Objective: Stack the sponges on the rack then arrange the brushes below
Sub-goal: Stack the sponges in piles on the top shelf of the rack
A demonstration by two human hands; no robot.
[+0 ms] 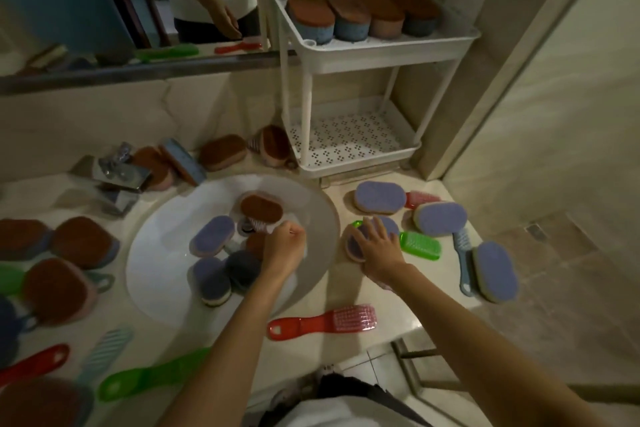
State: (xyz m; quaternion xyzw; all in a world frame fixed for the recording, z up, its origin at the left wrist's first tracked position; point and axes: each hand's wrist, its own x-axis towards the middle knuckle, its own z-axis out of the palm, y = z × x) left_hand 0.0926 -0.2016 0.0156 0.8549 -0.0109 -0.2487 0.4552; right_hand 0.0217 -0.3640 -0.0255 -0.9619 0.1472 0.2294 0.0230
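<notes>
On the bathroom counter, seen from the head camera, a white plastic two-tier rack (381,55) stands in the far right corner against the wall. Its upper tray holds a row of four oval sponges with brown scouring faces (363,15), set on edge side by side. Its perforated lower shelf (349,139) is below them.

The left hand (284,248) reaches into the round white sink basin (156,253). Its fingers are curled against the end of a small pale-bristled brush (258,226) near the drain. Blur hides whether they actually grip it. Around that hand in the basin lie a purple-faced oval sponge (212,234), a brown-faced oval sponge (261,209) and two darker sponges (225,274) just beside the wrist.

The right hand (379,250) is on the counter just right of the basin. It is wide, with fingers spread and straight, resting on top of a pink oval sponge with a purple face (355,246). A bright green plastic brush (419,245) lies touching that sponge, its head just past the fingertips.

Further right are three more purple-faced sponges (440,224), a pale blue brush (462,255) and a small red brush (420,198).

Nearer the person, a red-handled brush with pink bristles (325,321) lies between the two forearms. A large green brush (152,376) sits at the front left. More brown-faced sponges (83,241) are scattered left of the basin and behind it, beside the chrome tap (117,173).
</notes>
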